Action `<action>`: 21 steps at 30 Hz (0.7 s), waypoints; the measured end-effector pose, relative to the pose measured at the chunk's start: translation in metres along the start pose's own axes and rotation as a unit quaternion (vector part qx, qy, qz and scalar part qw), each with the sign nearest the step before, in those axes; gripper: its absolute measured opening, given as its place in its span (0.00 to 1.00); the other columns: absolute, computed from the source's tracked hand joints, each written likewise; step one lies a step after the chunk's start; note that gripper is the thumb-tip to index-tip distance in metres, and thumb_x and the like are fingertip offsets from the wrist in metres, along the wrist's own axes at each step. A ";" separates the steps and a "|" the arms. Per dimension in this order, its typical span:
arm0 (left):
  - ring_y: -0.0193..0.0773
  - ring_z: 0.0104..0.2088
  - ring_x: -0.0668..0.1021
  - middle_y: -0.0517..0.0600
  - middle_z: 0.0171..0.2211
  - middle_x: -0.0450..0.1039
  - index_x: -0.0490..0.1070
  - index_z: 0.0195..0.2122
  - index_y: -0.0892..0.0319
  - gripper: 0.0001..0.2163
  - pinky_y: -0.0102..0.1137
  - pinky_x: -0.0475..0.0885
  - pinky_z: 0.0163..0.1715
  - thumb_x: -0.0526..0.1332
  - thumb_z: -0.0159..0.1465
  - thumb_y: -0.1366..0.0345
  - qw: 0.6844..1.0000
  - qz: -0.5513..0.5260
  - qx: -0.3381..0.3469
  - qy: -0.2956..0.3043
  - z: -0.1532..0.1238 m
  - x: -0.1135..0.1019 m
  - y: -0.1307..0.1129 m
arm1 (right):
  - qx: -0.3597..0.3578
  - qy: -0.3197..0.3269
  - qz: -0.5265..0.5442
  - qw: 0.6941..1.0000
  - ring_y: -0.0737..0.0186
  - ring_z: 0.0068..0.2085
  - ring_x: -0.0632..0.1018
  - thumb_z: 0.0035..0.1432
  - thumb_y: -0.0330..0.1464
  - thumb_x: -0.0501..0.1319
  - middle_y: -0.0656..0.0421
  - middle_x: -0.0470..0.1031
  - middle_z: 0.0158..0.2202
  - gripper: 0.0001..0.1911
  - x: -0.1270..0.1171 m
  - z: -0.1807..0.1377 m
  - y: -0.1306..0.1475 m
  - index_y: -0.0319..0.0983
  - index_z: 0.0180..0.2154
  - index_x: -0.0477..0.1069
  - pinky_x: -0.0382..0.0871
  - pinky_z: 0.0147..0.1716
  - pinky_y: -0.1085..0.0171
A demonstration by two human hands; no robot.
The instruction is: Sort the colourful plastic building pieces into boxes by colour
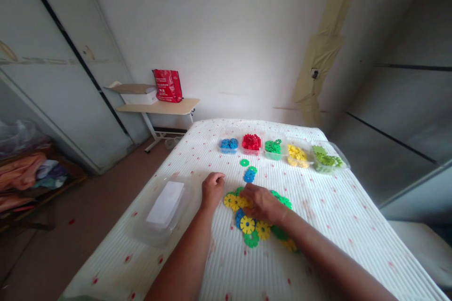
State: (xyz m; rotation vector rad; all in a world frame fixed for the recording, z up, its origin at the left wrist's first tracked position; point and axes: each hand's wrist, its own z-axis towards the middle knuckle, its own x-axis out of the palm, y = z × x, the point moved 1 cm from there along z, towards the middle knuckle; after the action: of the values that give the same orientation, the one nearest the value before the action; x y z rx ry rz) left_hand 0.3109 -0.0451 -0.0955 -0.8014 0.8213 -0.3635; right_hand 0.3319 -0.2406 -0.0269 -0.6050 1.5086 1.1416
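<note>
A loose pile of flat notched plastic discs lies on the table. Among them are a yellow disc (247,225), a green disc (251,239) and a blue disc (239,217). My right hand (263,204) is over the pile, fingers bent down together among the yellow discs; its fingertips are partly hidden. Left of the pile, my left hand (212,190) is closed with the fingers curled in, and whatever it may hold is hidden. Beyond both hands lie a small group of blue discs (249,177) and a single green disc (244,162).
Along the far side stand clear tubs holding blue discs (229,145), red pieces (252,142), green discs (273,147), yellow pieces (297,155) and light green pieces (326,159). At left lies a clear plastic container (155,235) with a white paper (165,203). A side table (169,106) bears a red bag (167,85).
</note>
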 end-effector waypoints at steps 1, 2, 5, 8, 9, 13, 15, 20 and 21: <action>0.35 0.34 0.77 0.49 0.31 0.76 0.74 0.30 0.59 0.10 0.30 0.70 0.39 0.54 0.54 0.74 1.000 0.001 0.000 0.000 0.000 0.000 0.000 | 0.004 -0.017 0.028 0.999 0.61 0.36 0.73 0.49 0.31 0.60 0.56 0.70 0.37 0.15 -0.001 -0.003 -0.006 0.37 0.41 0.69 0.66 0.34 0.65; 0.35 0.34 0.77 0.49 0.31 0.76 0.74 0.30 0.59 0.10 0.30 0.70 0.39 0.54 0.54 0.74 1.000 0.002 -0.001 0.000 0.000 0.001 0.001 | 0.003 -0.036 0.058 0.998 0.62 0.36 0.73 0.49 0.30 0.60 0.56 0.70 0.38 0.16 -0.003 -0.007 -0.011 0.37 0.43 0.69 0.66 0.35 0.65; 0.35 0.33 0.77 0.49 0.30 0.76 0.74 0.30 0.59 0.10 0.30 0.70 0.37 0.54 0.54 0.73 1.000 0.007 -0.005 -0.001 0.000 0.002 0.001 | -0.014 -0.084 0.140 0.986 0.62 0.39 0.73 0.50 0.28 0.59 0.55 0.69 0.41 0.18 -0.008 -0.018 -0.026 0.38 0.45 0.68 0.67 0.38 0.65; 0.35 0.32 0.77 0.48 0.30 0.76 0.74 0.30 0.59 0.10 0.29 0.70 0.36 0.54 0.54 0.73 1.000 0.005 -0.006 -0.001 0.000 0.002 0.001 | -0.031 -0.101 0.176 0.979 0.62 0.40 0.73 0.52 0.29 0.58 0.55 0.69 0.42 0.17 -0.011 -0.026 -0.033 0.39 0.47 0.67 0.67 0.39 0.64; 0.35 0.32 0.77 0.48 0.30 0.76 0.74 0.30 0.59 0.10 0.29 0.70 0.36 0.54 0.53 0.73 1.000 0.002 -0.005 -0.002 0.000 0.001 0.000 | -0.033 -0.101 0.175 0.979 0.62 0.40 0.73 0.53 0.30 0.57 0.54 0.69 0.42 0.17 -0.011 -0.028 -0.034 0.39 0.47 0.67 0.67 0.39 0.64; 0.34 0.32 0.76 0.48 0.30 0.76 0.74 0.29 0.59 0.10 0.29 0.70 0.36 0.53 0.53 0.72 1.000 -0.001 -0.004 -0.002 0.000 0.000 0.000 | -0.029 -0.083 0.125 0.988 0.62 0.37 0.73 0.54 0.32 0.57 0.55 0.68 0.39 0.15 -0.013 -0.035 -0.037 0.38 0.45 0.67 0.68 0.37 0.64; 0.34 0.32 0.76 0.48 0.30 0.76 0.74 0.29 0.59 0.10 0.29 0.70 0.35 0.53 0.53 0.71 1.000 -0.002 -0.004 -0.001 0.000 0.000 0.000 | -0.023 -0.076 0.080 0.994 0.62 0.37 0.73 0.55 0.32 0.57 0.55 0.68 0.37 0.13 -0.019 -0.039 -0.043 0.38 0.43 0.68 0.68 0.37 0.63; 0.35 0.31 0.76 0.48 0.29 0.76 0.74 0.29 0.58 0.10 0.29 0.71 0.35 0.53 0.53 0.71 1.000 -0.016 -0.007 0.000 0.000 0.000 -0.002 | 0.093 -0.159 -0.024 0.983 0.62 0.35 0.73 0.54 0.35 0.58 0.56 0.70 0.35 0.09 -0.055 -0.045 -0.089 0.39 0.37 0.71 0.69 0.35 0.63; 0.35 0.31 0.76 0.48 0.29 0.76 0.74 0.29 0.59 0.10 0.29 0.71 0.35 0.53 0.52 0.71 1.000 -0.017 -0.009 0.001 0.000 0.000 -0.003 | 0.132 -0.198 -0.036 0.971 0.61 0.37 0.73 0.55 0.36 0.58 0.56 0.70 0.36 0.10 -0.063 -0.045 -0.101 0.39 0.38 0.71 0.69 0.37 0.62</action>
State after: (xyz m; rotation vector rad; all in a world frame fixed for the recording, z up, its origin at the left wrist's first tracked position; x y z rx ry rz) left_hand 0.3107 -0.0467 -0.0933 -0.8322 0.8147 -0.3881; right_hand 0.4146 -0.3342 -0.0039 -0.2306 1.2528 0.9206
